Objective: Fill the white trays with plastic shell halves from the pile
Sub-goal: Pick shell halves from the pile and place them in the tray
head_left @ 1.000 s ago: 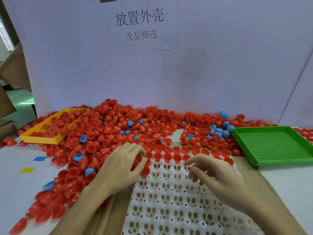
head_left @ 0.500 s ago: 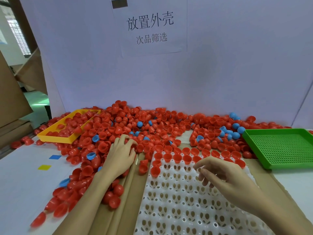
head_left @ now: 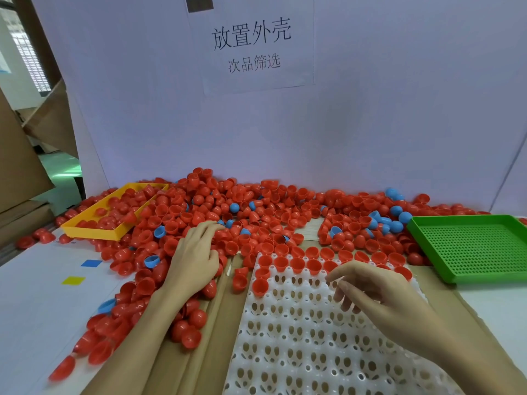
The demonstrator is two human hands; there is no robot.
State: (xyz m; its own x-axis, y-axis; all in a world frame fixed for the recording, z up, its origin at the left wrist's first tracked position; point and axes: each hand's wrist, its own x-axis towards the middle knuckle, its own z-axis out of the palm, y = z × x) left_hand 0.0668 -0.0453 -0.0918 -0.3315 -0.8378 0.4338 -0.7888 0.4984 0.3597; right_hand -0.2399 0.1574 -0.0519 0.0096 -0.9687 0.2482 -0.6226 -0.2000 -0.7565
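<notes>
Clearly reaching palm-down into the pile of red shell halves point(head_left: 256, 218) with the left hand point(head_left: 194, 260), fingers stretched out and resting on the shells; hiding whatever lies under the palm, so cannot tell whether anything is being gripped there. Hovering over the white tray point(head_left: 313, 337) with the right hand point(head_left: 379, 297), fingers loosely bent and spread apart, nothing visibly pinched between them, though the fingertips are slightly blurred. Lying on brown cardboard point(head_left: 216, 323), near edge of the tray being cut off by the bottom of the picture, right part partly covered by the right wrist. Sitting already in the tray's far rows, a line of red halves, some behind the right fingers and hard to count. Spreading along the white backboard point(head_left: 399, 124), mixed with a few blue halves point(head_left: 152, 261). Being half buried by the pile, the yellow tray point(head_left: 91, 232) at far left. Standing to the right, the green perforated tray point(head_left: 470, 246), its right edge running out of view. Hanging above, a paper sign point(head_left: 253, 44) with Chinese characters.
</notes>
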